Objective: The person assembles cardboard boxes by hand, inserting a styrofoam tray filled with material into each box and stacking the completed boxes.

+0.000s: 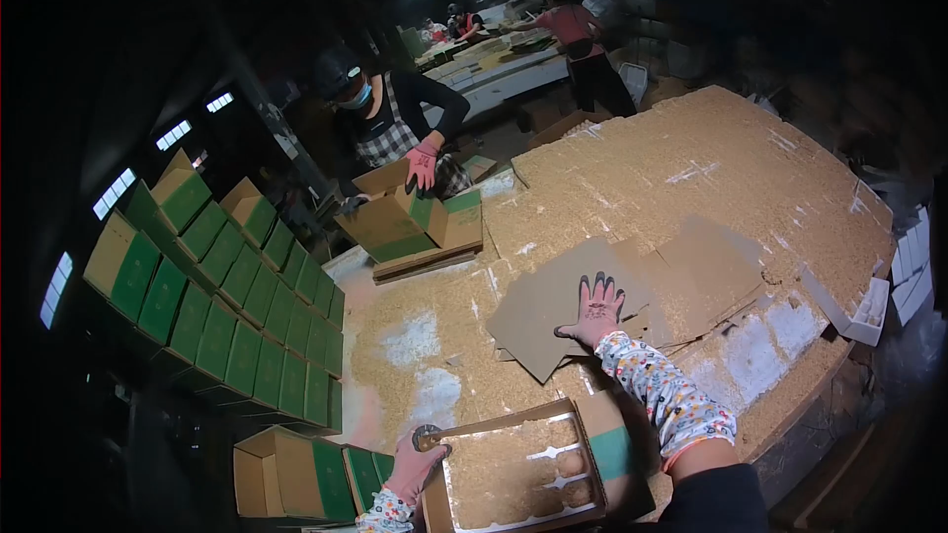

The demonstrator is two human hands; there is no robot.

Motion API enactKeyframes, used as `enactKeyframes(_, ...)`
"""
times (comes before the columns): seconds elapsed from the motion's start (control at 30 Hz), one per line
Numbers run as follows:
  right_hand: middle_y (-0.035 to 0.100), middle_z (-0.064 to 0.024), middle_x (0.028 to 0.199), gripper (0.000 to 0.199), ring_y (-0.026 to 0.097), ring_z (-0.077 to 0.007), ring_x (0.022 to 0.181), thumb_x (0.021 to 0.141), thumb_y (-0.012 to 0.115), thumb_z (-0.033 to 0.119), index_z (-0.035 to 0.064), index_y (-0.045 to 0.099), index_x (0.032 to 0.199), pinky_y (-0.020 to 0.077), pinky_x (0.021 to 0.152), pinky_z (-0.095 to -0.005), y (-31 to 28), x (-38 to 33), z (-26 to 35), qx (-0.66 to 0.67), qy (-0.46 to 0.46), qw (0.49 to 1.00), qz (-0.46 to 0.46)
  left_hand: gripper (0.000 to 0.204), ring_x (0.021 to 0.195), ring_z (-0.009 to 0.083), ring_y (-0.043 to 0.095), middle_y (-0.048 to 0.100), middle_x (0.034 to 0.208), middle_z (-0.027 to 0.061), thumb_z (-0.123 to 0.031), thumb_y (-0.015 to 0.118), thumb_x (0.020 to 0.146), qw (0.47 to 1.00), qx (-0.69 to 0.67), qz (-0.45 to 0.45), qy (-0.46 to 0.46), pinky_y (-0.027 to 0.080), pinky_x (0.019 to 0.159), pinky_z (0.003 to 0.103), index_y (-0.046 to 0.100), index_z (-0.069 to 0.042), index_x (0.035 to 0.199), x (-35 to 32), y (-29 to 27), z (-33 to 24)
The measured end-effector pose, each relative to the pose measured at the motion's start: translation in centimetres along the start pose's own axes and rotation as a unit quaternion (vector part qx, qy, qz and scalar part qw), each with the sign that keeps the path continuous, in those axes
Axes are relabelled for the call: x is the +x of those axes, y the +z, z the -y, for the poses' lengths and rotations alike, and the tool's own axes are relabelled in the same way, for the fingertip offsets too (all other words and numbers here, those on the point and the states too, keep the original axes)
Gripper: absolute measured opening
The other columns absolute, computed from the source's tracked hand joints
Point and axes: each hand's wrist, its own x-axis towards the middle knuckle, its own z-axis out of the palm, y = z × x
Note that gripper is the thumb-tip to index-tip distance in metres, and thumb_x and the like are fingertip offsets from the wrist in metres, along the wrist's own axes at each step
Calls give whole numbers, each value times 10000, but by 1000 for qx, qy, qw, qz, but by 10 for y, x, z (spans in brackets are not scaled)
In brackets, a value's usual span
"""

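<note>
My left hand (pixel 413 469), in a pink glove with dark fingertips, grips the left wall of an open cardboard box (pixel 602 417). Loose tan shavings or sawdust (pixel 494 464) fill the box, with white divider edges and a few rounded brownish shapes showing at its right side. A flap with a green band folds outward on the right. Farther off, my right hand (pixel 597 311), gloved alike, lies with fingers spread on a flat grey-brown cardboard sheet (pixel 538 326). More sheets (pixel 706 271) overlap to its right. Flowered sleeves cover both forearms.
Green-and-brown boxes (pixel 242 350) stand in stacked rows at the left. Across the sawdust-covered table (pixel 642 178), a co-worker (pixel 395 128) in pink gloves handles an open box (pixel 395 222). A white tray (pixel 859 311) sits at the right edge. Other people work behind.
</note>
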Motion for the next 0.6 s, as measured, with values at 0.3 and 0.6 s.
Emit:
enactKeyframes(0.3,632,-180,1046,378,595,-349,1011,801,631,266,62,580,1115,486,840,-439,-146,11,-156,106,-92,953,-268,391,896,169,607,662,982,105,-166,747,756,956,-292,-17,24,485,819,295,622,5,1085,28,177,-25)
enactKeyframes(0.6,611,-70,942,200,608,-237,921,821,530,163,113,601,1002,483,780,-375,-34,-224,-111,-358,-531,763,83,394,1172,281,471,516,1214,142,-223,604,882,904,-143,-282,289,356,1034,387,514,-53,1225,-35,137,-89)
